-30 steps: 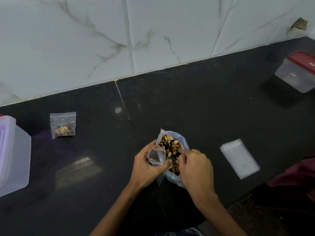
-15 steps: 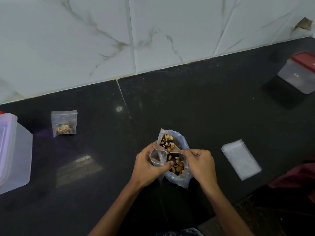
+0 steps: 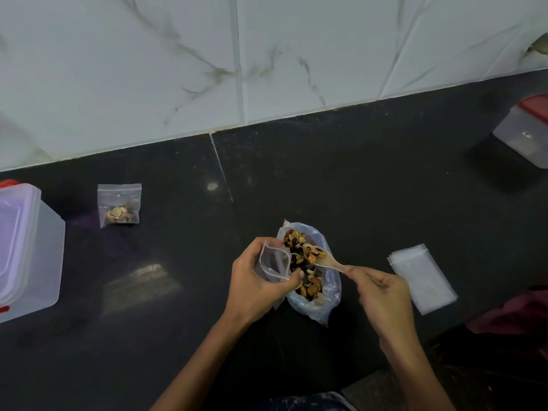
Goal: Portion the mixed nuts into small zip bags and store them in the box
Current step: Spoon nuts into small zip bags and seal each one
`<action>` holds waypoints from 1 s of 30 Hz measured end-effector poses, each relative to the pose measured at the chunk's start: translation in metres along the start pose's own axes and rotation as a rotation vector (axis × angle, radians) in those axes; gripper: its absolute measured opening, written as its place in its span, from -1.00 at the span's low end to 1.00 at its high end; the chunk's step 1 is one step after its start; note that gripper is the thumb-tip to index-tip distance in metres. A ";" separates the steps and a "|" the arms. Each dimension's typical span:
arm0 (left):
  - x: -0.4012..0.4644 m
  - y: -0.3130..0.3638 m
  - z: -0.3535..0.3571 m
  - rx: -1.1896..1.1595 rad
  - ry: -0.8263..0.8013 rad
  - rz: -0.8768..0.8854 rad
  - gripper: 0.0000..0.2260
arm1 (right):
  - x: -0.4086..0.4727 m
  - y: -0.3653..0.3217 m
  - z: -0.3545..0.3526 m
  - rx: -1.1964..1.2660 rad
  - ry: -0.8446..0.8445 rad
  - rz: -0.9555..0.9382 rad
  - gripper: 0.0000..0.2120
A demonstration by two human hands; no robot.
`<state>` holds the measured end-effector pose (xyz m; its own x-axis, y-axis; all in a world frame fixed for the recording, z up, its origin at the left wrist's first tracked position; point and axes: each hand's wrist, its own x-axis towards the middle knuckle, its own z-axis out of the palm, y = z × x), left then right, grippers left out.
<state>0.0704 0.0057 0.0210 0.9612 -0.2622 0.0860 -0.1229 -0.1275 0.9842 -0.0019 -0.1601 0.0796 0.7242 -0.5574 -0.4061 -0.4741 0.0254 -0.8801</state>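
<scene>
A large clear bag of mixed nuts (image 3: 329,295) lies open on the black counter in front of me. My left hand (image 3: 255,283) holds a small empty zip bag (image 3: 274,262) with its mouth spread open beside the nut bag. My right hand (image 3: 382,295) pinches the handle of a small plastic spoon (image 3: 326,261) loaded with nuts, held over the nut bag close to the zip bag's mouth. A filled small zip bag (image 3: 119,204) lies to the left. A clear plastic box (image 3: 44,256) stands at the left edge.
A stack of empty zip bags (image 3: 422,277) lies on the counter right of my hands. A second clear container with a red lid (image 3: 527,132) sits at the far right. A marble-tiled wall runs behind the counter. A dark red cloth (image 3: 516,315) shows at the lower right.
My right hand has drawn back to the right and lifted the spoon out of the nut bag with nuts on it. My left hand keeps holding the small zip bag open.
</scene>
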 end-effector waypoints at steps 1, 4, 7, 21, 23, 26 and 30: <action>-0.001 0.003 0.001 0.012 0.006 0.003 -0.62 | -0.004 -0.003 -0.003 0.016 0.015 -0.014 -0.88; -0.002 0.008 0.004 0.021 0.012 0.011 -0.61 | -0.019 -0.016 -0.011 0.033 0.005 -0.111 -0.87; -0.002 0.013 0.006 0.012 -0.002 0.017 -0.60 | -0.037 -0.028 -0.011 0.022 -0.061 -0.275 -0.80; -0.005 0.018 0.009 -0.059 0.012 0.033 -0.61 | -0.041 -0.001 0.019 -0.435 0.052 -0.913 -0.78; -0.003 0.013 0.006 -0.016 0.046 0.025 -0.62 | -0.034 -0.002 0.014 -0.298 0.111 -0.856 -0.82; 0.001 0.001 -0.001 0.058 0.107 -0.039 -0.62 | -0.012 0.001 0.010 -0.408 0.211 -0.747 -0.85; 0.008 -0.006 -0.005 0.004 0.019 -0.187 -0.64 | 0.010 0.017 0.028 -0.714 0.138 -0.643 -0.78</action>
<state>0.0799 0.0093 0.0161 0.9718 -0.2154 -0.0957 0.0576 -0.1765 0.9826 0.0116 -0.1418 0.0530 0.9076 -0.3823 0.1735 -0.2334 -0.8029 -0.5485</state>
